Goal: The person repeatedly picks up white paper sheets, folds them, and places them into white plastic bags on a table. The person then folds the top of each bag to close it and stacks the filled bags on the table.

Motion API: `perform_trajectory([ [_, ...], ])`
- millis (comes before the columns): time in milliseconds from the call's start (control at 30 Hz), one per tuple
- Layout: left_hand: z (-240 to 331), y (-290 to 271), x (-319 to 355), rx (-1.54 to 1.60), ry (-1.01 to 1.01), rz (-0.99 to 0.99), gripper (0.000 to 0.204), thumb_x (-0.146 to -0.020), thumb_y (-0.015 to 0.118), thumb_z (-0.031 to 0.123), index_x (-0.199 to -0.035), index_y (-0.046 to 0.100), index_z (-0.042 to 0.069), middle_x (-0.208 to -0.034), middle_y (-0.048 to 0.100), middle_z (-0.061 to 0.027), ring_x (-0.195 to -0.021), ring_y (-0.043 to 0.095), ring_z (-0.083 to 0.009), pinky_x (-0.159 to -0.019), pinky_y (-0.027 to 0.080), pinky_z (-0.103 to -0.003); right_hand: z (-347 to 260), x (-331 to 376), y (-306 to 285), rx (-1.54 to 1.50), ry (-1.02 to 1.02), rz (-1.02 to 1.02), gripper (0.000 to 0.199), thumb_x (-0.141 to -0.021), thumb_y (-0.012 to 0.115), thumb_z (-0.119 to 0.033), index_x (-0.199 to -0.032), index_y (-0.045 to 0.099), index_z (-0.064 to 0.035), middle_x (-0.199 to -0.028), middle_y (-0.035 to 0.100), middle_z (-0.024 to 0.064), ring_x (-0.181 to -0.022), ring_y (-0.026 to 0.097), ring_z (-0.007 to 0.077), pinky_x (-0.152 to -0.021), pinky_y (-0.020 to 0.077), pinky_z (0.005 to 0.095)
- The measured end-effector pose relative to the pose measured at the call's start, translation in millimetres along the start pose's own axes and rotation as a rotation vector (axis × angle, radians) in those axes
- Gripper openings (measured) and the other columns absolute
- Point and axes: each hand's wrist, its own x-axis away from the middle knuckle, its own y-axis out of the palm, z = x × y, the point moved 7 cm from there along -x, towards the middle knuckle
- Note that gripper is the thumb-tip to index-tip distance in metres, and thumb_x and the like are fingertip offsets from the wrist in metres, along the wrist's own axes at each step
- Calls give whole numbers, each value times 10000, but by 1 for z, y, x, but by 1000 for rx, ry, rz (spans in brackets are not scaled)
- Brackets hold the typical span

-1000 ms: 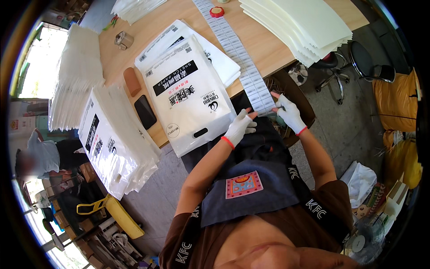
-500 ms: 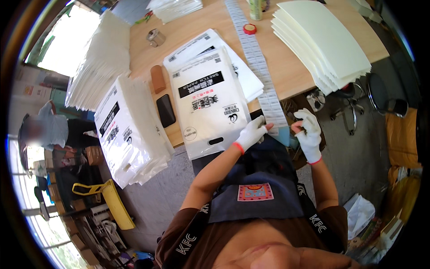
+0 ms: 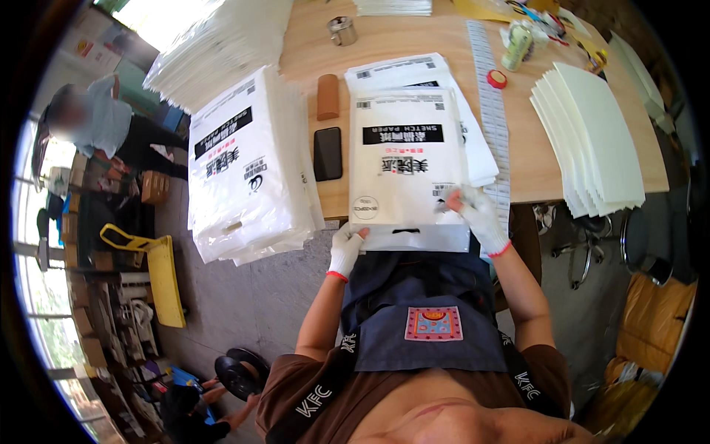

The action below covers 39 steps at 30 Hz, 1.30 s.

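A clear plastic bag of sketch paper (image 3: 407, 174), with dark print and a slot handle, lies at the table's near edge. Its lower flap hangs toward my apron. My left hand (image 3: 345, 250), in a white glove with bare fingertips, pinches the bag's lower left corner, thumb on top. On the bag's lower right side is my right hand (image 3: 479, 220), gloved the same way, its bent fingers smeared by motion. Beneath that bag, more packed paper (image 3: 473, 140) sticks out askew at the back and right.
Left of the bag are a black phone (image 3: 328, 154), a brown cylinder (image 3: 327, 96) and stacked bagged packets (image 3: 248, 170). A printed strip (image 3: 489, 96), a red tape roll (image 3: 496, 79) and fanned white sheets (image 3: 592, 140) are on the right. Two other people (image 3: 92, 111) are at left.
My left hand has moved from the bag's lower right to its lower left corner. My right hand has come in over the bag's right side. The view has turned, and a second person shows below.
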Motion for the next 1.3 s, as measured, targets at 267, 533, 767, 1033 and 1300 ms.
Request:
perform_trajectory([
  [267,-74,19,65,-141,-137,-406,275,-842,689,231,-1033,667,34,-749,629,9,-648,516,-47,-578,433,-223,33,-150,108,-95,164,-149,135,-857,567,-64,-952,644,-6,-945,678,56,-905,606,100,-829,456,242],
  [533,-62,8,72,-171,-252,-330,353,-850,668,316,-957,662,-20,-763,640,-18,-680,531,-79,-620,436,-257,61,-241,132,627,38,44,262,-743,666,-362,-824,736,-123,-764,663,137,-724,625,244,-697,475,342],
  [767,-72,8,71,-148,-282,-340,355,-847,676,295,-989,655,-29,-810,661,-37,-730,551,-80,-662,450,-254,33,-218,150,923,-170,120,147,-749,665,-247,-826,714,-132,-1000,610,127,-957,576,287,-817,466,365],
  [1033,-47,10,75,-67,-219,-315,369,-860,672,295,-1046,637,-22,-916,675,-55,-824,582,-92,-740,465,-248,46,-208,94,97,-232,74,199,-882,584,-152,-1044,596,-36,-1055,635,85,-950,578,144,-833,457,265],
  [1300,26,-16,80,66,43,-197,342,-891,581,264,-1127,587,17,-941,670,-76,-821,599,-105,-736,486,-269,63,52,-26,1105,472,29,328,-865,617,-366,-938,532,-58,-798,627,115,-708,621,268,-641,484,379],
])
